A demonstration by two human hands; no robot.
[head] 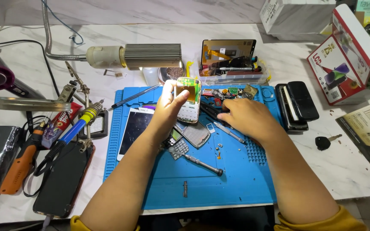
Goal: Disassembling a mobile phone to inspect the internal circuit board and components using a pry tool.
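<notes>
I see my left hand point(168, 107) gripping a small opened keypad phone point(188, 100), held upright above the blue work mat point(219, 188). My right hand point(242, 116) rests palm down on the mat beside it, fingers curled over small parts; I cannot tell whether it grasps any. 1 screwdriver point(202, 163) lies near my left forearm.

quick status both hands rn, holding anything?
Left hand: closed on an opened keypad phone, held up over the blue mat.
Right hand: palm down among small parts on the mat; whether it grips anything cannot be told.
</notes>
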